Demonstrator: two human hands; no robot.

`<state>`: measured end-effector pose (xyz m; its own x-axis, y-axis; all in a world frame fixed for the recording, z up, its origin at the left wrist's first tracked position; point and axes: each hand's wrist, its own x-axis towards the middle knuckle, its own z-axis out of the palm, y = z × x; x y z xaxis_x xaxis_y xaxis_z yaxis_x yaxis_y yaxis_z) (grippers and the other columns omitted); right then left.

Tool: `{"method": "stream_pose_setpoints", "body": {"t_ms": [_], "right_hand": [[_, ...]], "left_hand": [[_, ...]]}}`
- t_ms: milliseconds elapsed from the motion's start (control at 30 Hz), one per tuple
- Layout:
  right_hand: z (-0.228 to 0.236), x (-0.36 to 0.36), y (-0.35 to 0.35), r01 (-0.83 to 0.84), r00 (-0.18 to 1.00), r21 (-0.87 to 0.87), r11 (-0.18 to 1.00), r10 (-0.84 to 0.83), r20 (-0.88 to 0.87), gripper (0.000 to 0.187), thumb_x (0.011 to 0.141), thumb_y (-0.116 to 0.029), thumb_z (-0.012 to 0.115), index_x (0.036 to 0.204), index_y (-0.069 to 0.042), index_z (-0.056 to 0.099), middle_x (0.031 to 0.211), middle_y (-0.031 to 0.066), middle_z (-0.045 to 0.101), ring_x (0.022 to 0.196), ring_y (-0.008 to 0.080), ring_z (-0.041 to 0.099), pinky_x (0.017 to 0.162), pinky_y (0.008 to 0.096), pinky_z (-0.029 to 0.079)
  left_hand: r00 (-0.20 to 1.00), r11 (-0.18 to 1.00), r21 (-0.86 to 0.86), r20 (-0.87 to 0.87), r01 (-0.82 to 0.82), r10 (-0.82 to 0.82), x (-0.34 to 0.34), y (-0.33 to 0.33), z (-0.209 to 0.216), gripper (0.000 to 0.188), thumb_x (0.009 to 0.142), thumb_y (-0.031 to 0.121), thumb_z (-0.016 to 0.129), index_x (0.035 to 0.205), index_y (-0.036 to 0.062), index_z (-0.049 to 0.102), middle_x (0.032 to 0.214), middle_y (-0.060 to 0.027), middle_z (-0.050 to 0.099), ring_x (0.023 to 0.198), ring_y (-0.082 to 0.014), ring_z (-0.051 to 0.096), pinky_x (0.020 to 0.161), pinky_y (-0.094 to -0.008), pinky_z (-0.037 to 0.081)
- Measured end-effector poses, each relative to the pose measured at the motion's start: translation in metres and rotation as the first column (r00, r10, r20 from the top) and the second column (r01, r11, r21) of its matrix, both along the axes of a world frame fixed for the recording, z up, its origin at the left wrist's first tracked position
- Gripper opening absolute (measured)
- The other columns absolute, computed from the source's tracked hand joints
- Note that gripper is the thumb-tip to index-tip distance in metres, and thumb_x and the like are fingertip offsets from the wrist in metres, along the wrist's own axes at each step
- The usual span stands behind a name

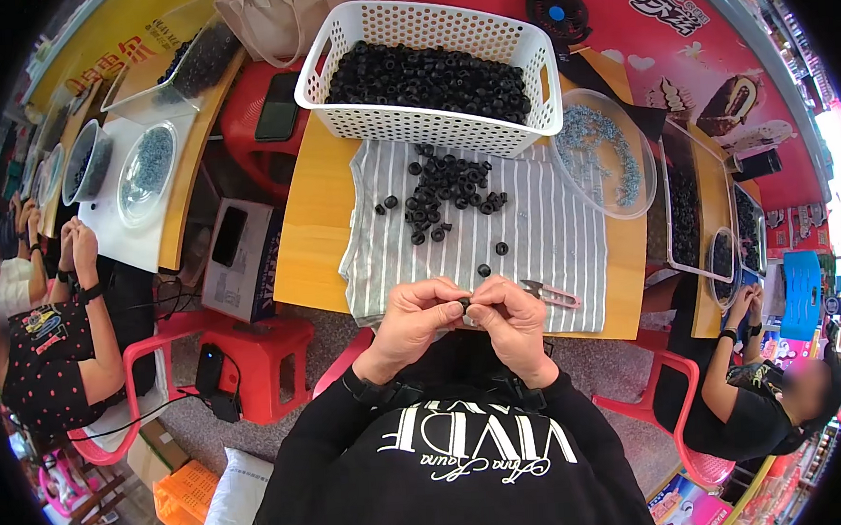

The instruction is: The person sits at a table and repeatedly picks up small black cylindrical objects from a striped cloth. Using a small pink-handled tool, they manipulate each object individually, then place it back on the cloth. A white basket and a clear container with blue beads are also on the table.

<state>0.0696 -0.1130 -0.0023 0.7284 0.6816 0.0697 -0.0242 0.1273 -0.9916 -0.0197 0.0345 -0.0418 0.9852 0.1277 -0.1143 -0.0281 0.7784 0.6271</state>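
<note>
At the near edge of the table, my left hand (412,318) and my right hand (513,320) meet, fingertips pinched together on a small black rubber-looking ring (465,302). Fingers cover most of it. Just beside my right hand lies a pair of pink-handled thread snips (557,298). A loose pile of similar small black round parts (436,190) is spread over the grey striped cloth (562,236), with one part (484,271) lying close to my fingers. Behind the pile, a white perforated basket (432,124) holds many more of them.
Right of the basket, a round clear tray (656,169) holds small light-blue pieces. A black fan (558,16) stands behind it. At left are a red stool (264,366), a box with a phone (231,236) on it, and another table. People work at both sides.
</note>
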Motion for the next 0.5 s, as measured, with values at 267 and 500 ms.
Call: {"method": "stream_pose_setpoints", "body": {"t_ms": [267, 500], "right_hand": [[-0.001, 0.011, -0.003, 0.002, 0.983, 0.078, 0.997, 0.012, -0.182, 0.005, 0.089, 0.003, 0.065, 0.094, 0.001, 0.062, 0.086, 0.0023, 0.058, 0.074, 0.0071, 0.055, 0.065, 0.0211, 0.046], [0.005, 0.014, -0.012, 0.004, 0.999, -0.042, 0.999, -0.002, 0.044, 0.01, 0.086, 0.001, 0.069, 0.093, 0.002, 0.063, 0.083, 0.0033, 0.058, 0.07, 0.0086, 0.056, 0.062, 0.023, 0.046]], "left_hand": [[0.999, 0.974, -0.221, -0.008, 0.046, -0.049, 0.006, -0.003, 0.001, 0.019, 0.093, 0.002, 0.062, 0.111, -0.003, 0.066, 0.105, -0.0089, 0.064, 0.088, -0.0155, 0.064, 0.077, -0.0271, 0.053], [0.997, 0.987, -0.159, -0.061, 0.035, -0.045, 0.004, 0.005, 0.005, 0.021, 0.092, -0.001, 0.061, 0.113, -0.0036, 0.065, 0.106, -0.0082, 0.063, 0.091, -0.0159, 0.064, 0.082, -0.0277, 0.054]]}}
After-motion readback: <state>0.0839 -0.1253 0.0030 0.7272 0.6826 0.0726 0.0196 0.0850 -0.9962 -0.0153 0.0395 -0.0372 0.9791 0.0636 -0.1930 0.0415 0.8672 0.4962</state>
